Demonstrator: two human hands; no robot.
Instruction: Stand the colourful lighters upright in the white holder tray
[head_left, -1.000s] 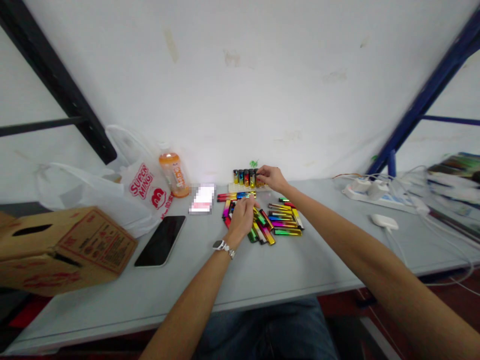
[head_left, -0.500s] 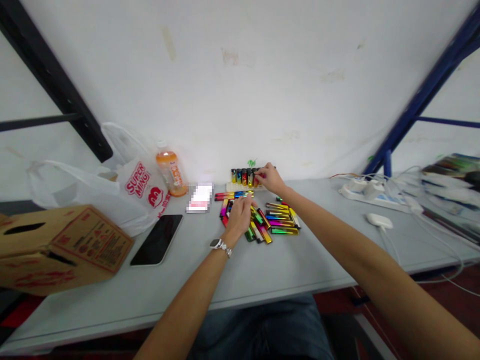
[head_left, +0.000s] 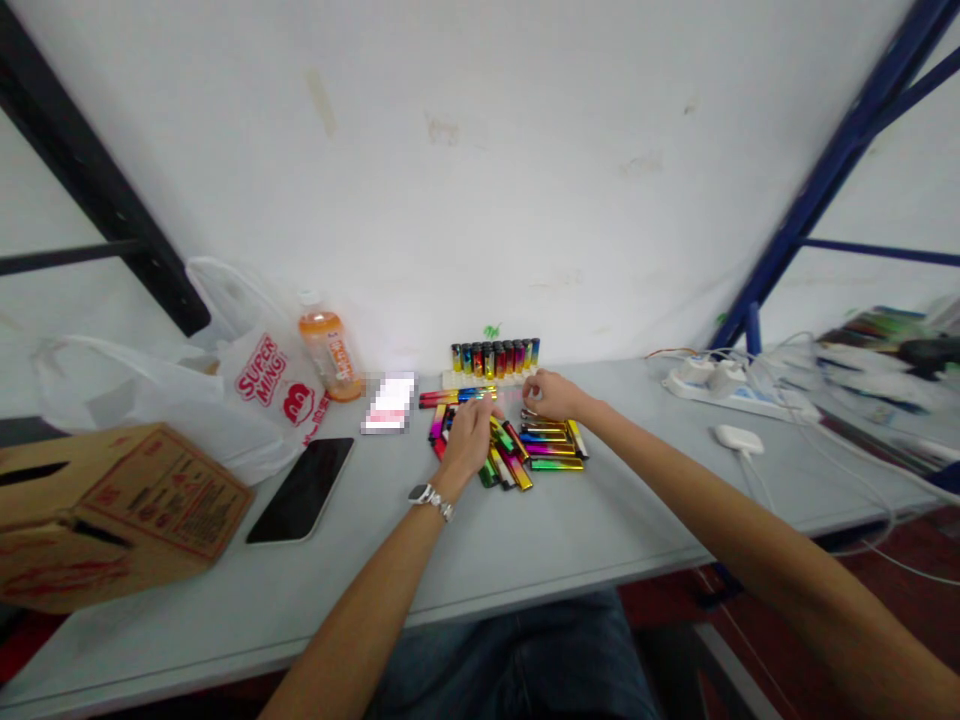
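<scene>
Row of lighters stands upright, dark ends up, on a pale rack near the wall; the rack seems to be what keeps them vertical and in line. Loose pile of lighters lies flat on the table just in front of it, probably for short reach to both hands. Right part of the pile is roughly parallel; the middle is jumbled. Phone, box, bag and bottle sit off to the left, which leaves the forearms room.

Left hand is low over the left part of the pile, back of hand up, fingers pointing at the rack; maybe it steadies or sorts. Fingers look close together; can't tell if they grip a lighter. Watch on that wrist. Right hand is by the rack's right end, above the pile's far edge, fingers curled inward; can't tell if the tips are clamped on anything. Both forearms slant inward from the near side, the right one reaching farther.
</scene>
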